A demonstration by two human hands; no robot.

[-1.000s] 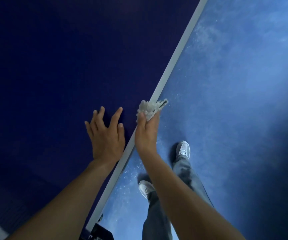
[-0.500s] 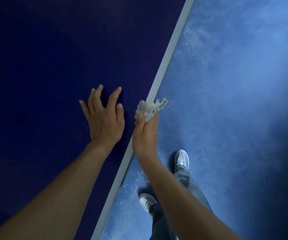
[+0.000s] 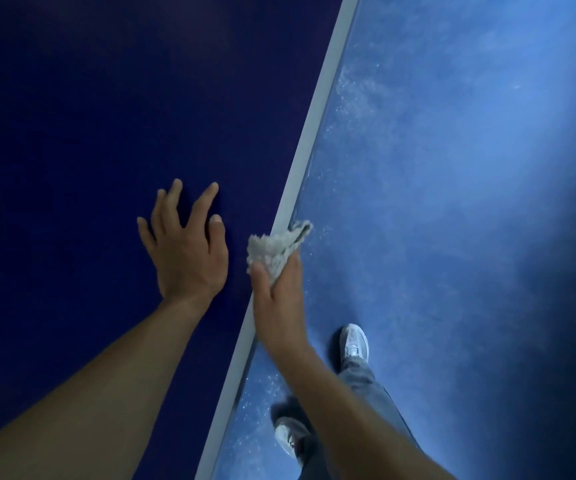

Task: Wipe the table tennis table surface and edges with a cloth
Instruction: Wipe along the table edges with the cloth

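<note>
1. Dark blue worktop (image 3: 72, 116) fills the left and upper part of the frame. Its pale grey edge (image 3: 317, 126) runs as a diagonal band from the top, right of centre, down to the bottom middle.
2. Right of that band I see a lighter blue floor (image 3: 470, 202), speckled with white close to the edge.
3. At centre left the left hand (image 3: 187, 251) lies flat on the worktop, fingers straight and spread, its grip apart and holding nothing.
4. Just right of it the right hand (image 3: 279, 306) sits over the edge, its grip clamped on a crumpled pale cloth (image 3: 274, 249), thumb on top.
5. At frame centre the cloth sticks out above the fingers and lies across the edge, touching it. I cannot tell how far it wraps underneath.
6. At lower right, beside the right forearm, I make out a white shoe (image 3: 355, 342), a second shoe (image 3: 290, 436) lower down, and a grey trouser leg (image 3: 366, 386) over the floor.
</note>
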